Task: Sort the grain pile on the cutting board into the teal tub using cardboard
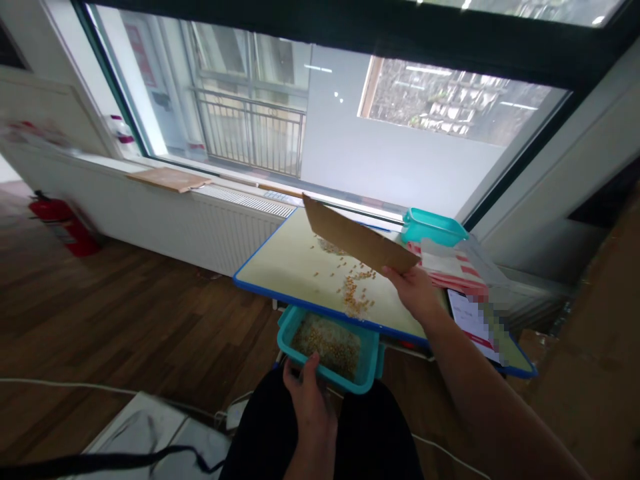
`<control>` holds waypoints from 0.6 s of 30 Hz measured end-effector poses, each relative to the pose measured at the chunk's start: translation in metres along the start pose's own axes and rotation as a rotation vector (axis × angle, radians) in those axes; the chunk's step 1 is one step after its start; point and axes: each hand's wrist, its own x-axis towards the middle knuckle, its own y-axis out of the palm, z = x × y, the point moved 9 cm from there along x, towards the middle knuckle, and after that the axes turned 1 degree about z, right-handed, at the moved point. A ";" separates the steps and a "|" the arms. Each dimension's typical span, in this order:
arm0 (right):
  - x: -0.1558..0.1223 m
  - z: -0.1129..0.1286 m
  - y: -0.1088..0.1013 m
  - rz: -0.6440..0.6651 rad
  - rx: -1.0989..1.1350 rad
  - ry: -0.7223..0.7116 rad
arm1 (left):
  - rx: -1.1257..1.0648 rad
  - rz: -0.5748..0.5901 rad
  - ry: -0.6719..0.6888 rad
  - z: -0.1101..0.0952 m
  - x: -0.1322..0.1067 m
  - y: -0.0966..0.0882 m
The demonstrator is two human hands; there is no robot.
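Note:
My right hand (413, 290) grips the near right end of a flat piece of cardboard (355, 233), held tilted above the table. Below it, loose yellow kernels (354, 288) and finer grains lie scattered on the pale tabletop (270, 260), some close to the blue front edge. My left hand (307, 387) is closed on the near rim of a teal plastic basin (371, 363), thumb over the rim. The basin sits just under the table's front edge, above my lap, and holds a layer of mixed grain (325, 343). The cardboard hides part of the scattered grain.
A second teal basin (435, 230) and red-and-white packaging (450, 267) stand at the table's right rear. A clipboard with paper (475, 323) lies on the right. Behind are a radiator (225, 220) and window; a fire extinguisher (65, 223) stands far left. Cables cross the floor.

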 end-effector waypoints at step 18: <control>0.129 0.025 0.181 0.472 0.725 0.110 | 0.094 -0.050 -0.027 -0.006 0.034 -0.007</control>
